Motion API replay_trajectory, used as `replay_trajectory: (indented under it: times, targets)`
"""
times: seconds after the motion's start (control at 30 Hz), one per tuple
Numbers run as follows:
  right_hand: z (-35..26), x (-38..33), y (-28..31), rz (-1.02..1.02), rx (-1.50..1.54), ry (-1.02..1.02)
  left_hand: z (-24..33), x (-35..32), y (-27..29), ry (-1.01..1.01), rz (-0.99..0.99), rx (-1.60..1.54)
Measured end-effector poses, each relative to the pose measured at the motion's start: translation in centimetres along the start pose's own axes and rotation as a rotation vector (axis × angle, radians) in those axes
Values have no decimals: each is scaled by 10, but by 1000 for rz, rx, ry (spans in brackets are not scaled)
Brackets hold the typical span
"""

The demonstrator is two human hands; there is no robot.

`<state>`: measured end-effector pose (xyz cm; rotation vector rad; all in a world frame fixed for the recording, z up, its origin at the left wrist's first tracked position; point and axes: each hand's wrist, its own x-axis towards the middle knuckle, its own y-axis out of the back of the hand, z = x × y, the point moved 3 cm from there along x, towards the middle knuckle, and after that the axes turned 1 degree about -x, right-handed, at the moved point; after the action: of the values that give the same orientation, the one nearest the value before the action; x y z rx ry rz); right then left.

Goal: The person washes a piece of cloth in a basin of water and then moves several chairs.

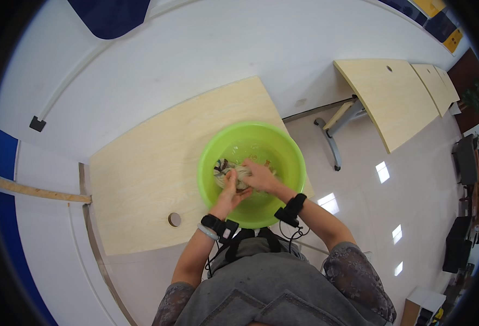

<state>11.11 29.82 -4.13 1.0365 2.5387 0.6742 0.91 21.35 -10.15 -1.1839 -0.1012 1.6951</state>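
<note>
A bright green plastic basin (213, 155) stands on a light wooden table (152, 174), near its right front corner. Inside it lies a bundle of pale, patterned cloth (226, 167). My left hand (229, 190) and my right hand (259, 175) are both down in the basin, closed on the cloth and pressed close together. Each wrist carries a black strapped device with a cable. How wet the cloth is cannot be told.
A round cable hole (174, 219) is in the table near the front edge. A row of similar tables (386, 98) stands to the right across a glossy floor. A white wall runs behind the table.
</note>
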Motion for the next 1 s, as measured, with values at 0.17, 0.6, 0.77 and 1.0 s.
replay_trajectory:
  times: [0.17,0.6,0.77,1.0]
  targets:
    - [-58,-31,-9,174,-32,139,10,9,-5,-260,-232,-21]
    - [-42,-17,-23,290,-207,208,15,12,5,-228,36,-166]
    - [18,11,8,86,-211,57,36,-14,-4,-229,184,262]
    - [58,27,22,-421,-545,120,42,-17,18,-522,280,1105]
